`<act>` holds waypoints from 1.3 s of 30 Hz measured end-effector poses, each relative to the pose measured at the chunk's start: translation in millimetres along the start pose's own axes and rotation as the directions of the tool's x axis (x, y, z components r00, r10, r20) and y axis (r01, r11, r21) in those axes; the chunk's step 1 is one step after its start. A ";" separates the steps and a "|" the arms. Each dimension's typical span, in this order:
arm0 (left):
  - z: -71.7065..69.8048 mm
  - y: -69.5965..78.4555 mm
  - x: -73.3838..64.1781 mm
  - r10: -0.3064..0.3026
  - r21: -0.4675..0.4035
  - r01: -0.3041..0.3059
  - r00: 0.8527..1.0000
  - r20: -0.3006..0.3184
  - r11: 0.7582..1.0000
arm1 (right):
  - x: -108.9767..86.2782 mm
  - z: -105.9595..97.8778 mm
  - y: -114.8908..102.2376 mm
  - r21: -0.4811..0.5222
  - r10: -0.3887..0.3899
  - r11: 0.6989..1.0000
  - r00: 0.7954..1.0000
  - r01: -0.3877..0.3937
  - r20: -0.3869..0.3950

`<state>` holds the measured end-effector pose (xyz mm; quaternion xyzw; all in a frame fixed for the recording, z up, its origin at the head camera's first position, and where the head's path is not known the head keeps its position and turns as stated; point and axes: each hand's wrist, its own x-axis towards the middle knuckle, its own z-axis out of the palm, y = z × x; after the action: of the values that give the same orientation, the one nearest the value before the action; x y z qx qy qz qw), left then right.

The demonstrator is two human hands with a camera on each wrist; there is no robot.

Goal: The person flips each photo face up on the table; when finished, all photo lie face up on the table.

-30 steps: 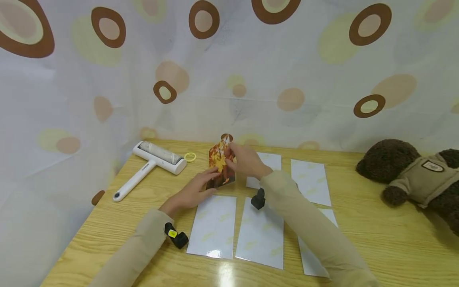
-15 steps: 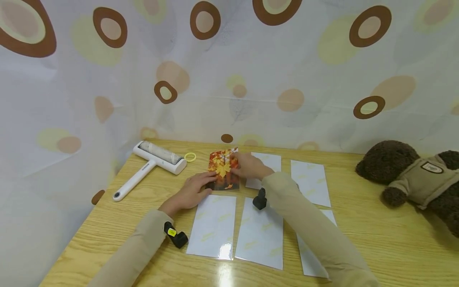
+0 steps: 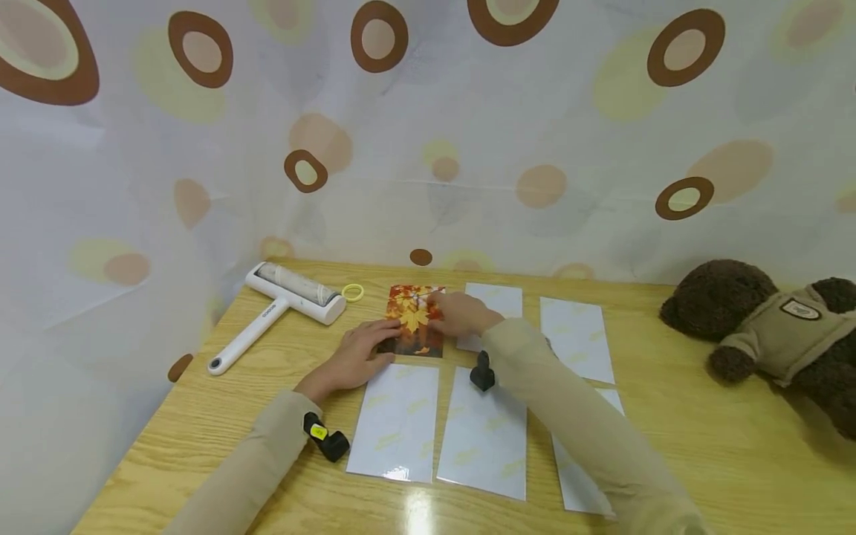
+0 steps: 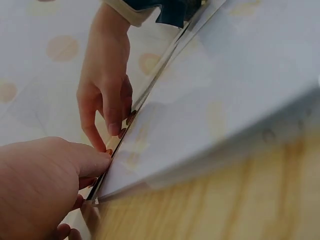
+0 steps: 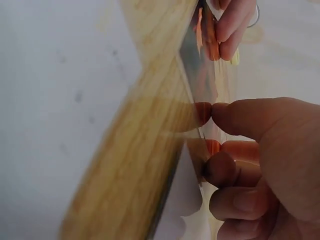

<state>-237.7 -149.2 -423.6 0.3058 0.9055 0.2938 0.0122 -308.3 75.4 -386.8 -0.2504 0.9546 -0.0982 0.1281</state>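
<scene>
A glossy card (image 3: 413, 316) with a picture of orange and yellow autumn leaves lies flat on the wooden table in the head view. My left hand (image 3: 354, 357) rests at its left edge, fingers reaching over the print. On the right side my right hand (image 3: 461, 313) touches the card with thumb and fingertips. From the right wrist, the right thumb (image 5: 250, 115) meets the shiny surface and the lower fingers bend inward. From the left wrist, the left thumb (image 4: 92, 159) sits at the card's near edge. Parts of the card are hidden under both hands.
White cards lie face down around it: a front-left one (image 3: 394, 423), a front-middle one (image 3: 484, 438), one behind my right hand (image 3: 498, 301), and others rightward. A white roller brush (image 3: 287, 293) and yellow ring (image 3: 353, 293) are left; a brown teddy bear (image 3: 776, 319) is right.
The leaf card was raised and tilted between the hands; it has come down flat on the table. My right hand has lowered with it, while the left hand has barely moved.
</scene>
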 end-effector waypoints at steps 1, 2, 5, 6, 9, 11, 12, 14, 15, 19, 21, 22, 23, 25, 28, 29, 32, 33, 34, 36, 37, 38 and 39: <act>0.4 -0.3 0.1 -0.005 -0.007 0.005 1.000 -0.005 1.000 | -0.3 -0.3 -0.9 -0.001 -0.004 1.000 1.000 0.004 0.003; 0.9 -0.7 0.1 -0.013 -0.021 0.012 1.000 -0.010 1.000 | -1.0 -0.1 -1.6 -0.003 0.000 1.000 1.000 0.000 0.010; 3.8 -3.4 0.1 -0.025 -0.070 0.023 0.999 -0.027 0.997 | -5.5 0.6 -1.9 0.017 0.018 1.000 1.000 -0.019 0.023; 5.1 -4.6 -0.1 -0.026 -0.088 0.023 0.999 -0.037 0.996 | -7.7 0.7 -1.2 0.031 0.016 0.999 1.000 -0.017 0.022; 8.2 -7.6 -0.3 -0.010 -0.157 -0.002 0.997 -0.074 0.988 | -17.2 -0.4 4.4 0.072 0.010 0.997 1.000 -0.011 0.019; 8.8 -7.5 -0.5 0.003 -0.181 -0.021 0.995 -0.100 0.983 | -24.1 -3.1 11.1 0.104 -0.003 0.995 1.000 0.002 0.014; 8.5 -6.7 -0.8 0.010 -0.188 -0.031 0.994 -0.112 0.982 | -27.4 -4.7 15.3 0.114 -0.007 0.993 1.000 0.006 0.008; 6.9 -3.6 -1.0 0.017 -0.185 -0.041 0.992 -0.125 0.982 | -33.8 -8.1 25.5 0.127 -0.006 0.992 1.000 0.007 -0.007; 5.8 -1.4 -1.0 0.021 -0.170 -0.043 0.992 -0.128 0.984 | -36.3 -9.4 31.3 0.128 -0.007 0.992 1.000 0.009 -0.017; 0.1 8.7 -1.5 0.001 -0.113 -0.013 0.995 -0.104 0.993 | -44.8 -13.5 54.9 0.147 0.003 0.989 0.998 0.005 -0.056; -2.4 13.2 -1.4 -0.021 -0.095 0.013 0.996 -0.083 0.995 | -48.3 -14.5 65.4 0.154 0.012 0.988 0.997 0.000 -0.076; -3.3 14.8 -0.8 -0.027 -0.096 0.020 0.997 -0.078 0.995 | -50.2 -15.3 69.9 0.159 0.018 0.987 0.996 -0.004 -0.087; -4.3 16.9 0.1 -0.031 -0.098 0.025 0.997 -0.070 0.995 | -51.9 -15.6 74.1 0.162 0.025 0.987 0.995 -0.009 -0.097; -5.6 21.0 3.8 -0.032 -0.095 0.027 0.998 -0.051 0.995 | -55.5 -16.8 80.8 0.156 0.039 0.988 0.992 -0.021 -0.116; -5.8 26.9 13.7 0.005 -0.064 -0.007 0.999 -0.036 0.998 | -58.9 -17.2 89.0 0.153 0.070 0.987 0.988 -0.049 -0.135; -6.2 29.7 17.2 0.016 -0.052 -0.017 1.000 -0.026 0.999 | -59.6 -17.2 91.1 0.153 0.077 0.987 0.988 -0.056 -0.137; -5.2 35.7 30.0 0.053 -0.036 -0.052 0.999 0.004 0.998 | -61.3 -16.2 97.4 0.154 0.095 0.985 0.984 -0.071 -0.150; -5.0 37.9 34.2 0.059 -0.043 -0.058 0.998 0.022 0.997 | -62.0 -16.0 99.4 0.154 0.096 0.986 0.983 -0.072 -0.156; -4.6 39.8 38.6 0.065 -0.051 -0.063 0.997 0.043 0.997 | -62.6 -15.8 101.4 0.154 0.100 0.985 0.981 -0.074 -0.164; -3.2 42.8 47.4 0.055 -0.083 -0.049 0.995 0.083 0.995 | -63.3 -15.5 105.0 0.153 0.105 0.985 0.978 -0.077 -0.182; -2.2 44.2 51.6 0.046 -0.099 -0.036 0.994 0.102 0.994 | -63.7 -15.7 106.2 0.153 0.104 0.985 0.976 -0.075 -0.192; -1.0 45.7 55.5 0.042 -0.106 -0.029 0.992 0.119 0.994 | -63.7 -15.6 107.5 0.151 0.099 0.986 0.974 -0.068 -0.203; 0.5 47.3 59.2 0.038 -0.109 -0.023 0.991 0.132 0.994 | -63.8 -15.6 108.7 0.144 0.089 0.988 0.973 -0.058 -0.213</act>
<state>-259.9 -85.4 -389.1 0.3375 0.8808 0.3211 0.0849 -308.4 202.3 -386.9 -0.1931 0.9625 -0.1856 0.0426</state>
